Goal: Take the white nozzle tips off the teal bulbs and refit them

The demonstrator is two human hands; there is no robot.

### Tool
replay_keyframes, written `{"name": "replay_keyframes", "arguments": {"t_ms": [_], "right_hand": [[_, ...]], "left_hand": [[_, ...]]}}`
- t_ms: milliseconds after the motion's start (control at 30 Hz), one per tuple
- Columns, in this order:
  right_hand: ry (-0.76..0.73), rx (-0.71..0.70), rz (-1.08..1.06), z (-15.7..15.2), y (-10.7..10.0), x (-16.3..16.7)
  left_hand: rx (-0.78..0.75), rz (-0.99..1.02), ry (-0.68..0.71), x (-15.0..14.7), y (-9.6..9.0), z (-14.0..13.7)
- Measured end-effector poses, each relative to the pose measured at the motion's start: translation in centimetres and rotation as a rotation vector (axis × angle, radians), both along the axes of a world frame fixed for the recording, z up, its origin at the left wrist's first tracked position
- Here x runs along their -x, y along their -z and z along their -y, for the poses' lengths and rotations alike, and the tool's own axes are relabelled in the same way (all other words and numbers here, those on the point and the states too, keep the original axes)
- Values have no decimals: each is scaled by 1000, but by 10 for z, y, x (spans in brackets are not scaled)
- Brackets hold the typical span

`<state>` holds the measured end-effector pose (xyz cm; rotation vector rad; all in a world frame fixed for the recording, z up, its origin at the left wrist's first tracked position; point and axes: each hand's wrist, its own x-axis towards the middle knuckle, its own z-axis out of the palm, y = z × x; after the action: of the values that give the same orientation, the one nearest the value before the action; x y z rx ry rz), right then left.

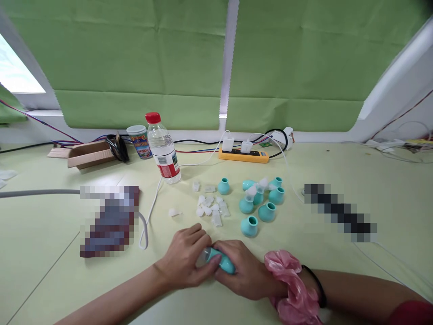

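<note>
Near the front of the table, my right hand (241,271) is wrapped round a teal squeeze bulb (226,263), which lies tilted with its neck to the left. The fingers of my left hand (187,259) close on a translucent plastic tip (205,254) at that neck. How deep the tip sits is hidden by my fingers. Beyond my hands lies a loose group of translucent plastic tips (208,207). To the right stand several more teal bulbs (249,228) with round open mouths; some carry translucent pieces (251,193) on top.
A red-capped water bottle (164,151), a paper cup (140,142) and an open cardboard box (91,154) stand at the back left. An orange power strip (243,156) with chargers lies behind the bulbs. Blurred objects (111,221) flank the work area, and cables (154,203) cross the table.
</note>
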<state>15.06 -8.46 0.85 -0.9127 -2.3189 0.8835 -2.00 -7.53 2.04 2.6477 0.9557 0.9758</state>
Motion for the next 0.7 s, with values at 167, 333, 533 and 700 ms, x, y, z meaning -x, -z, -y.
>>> {"name": "replay_keyframes", "arguments": {"t_ms": [167,333,533,700], "right_hand": [[-65,-1,40,3,0,0],[-26,29,39,3,0,3],[-21,-139,-22,6,-5,0],[-173,-317,-77,8,-7,1]], "left_hand": [[21,8,87,-6,9,-2],[434,184,-9,-11,11,0],[761,572,-426,-9,17,-15],[651,697,-572,3,18,-41]]}}
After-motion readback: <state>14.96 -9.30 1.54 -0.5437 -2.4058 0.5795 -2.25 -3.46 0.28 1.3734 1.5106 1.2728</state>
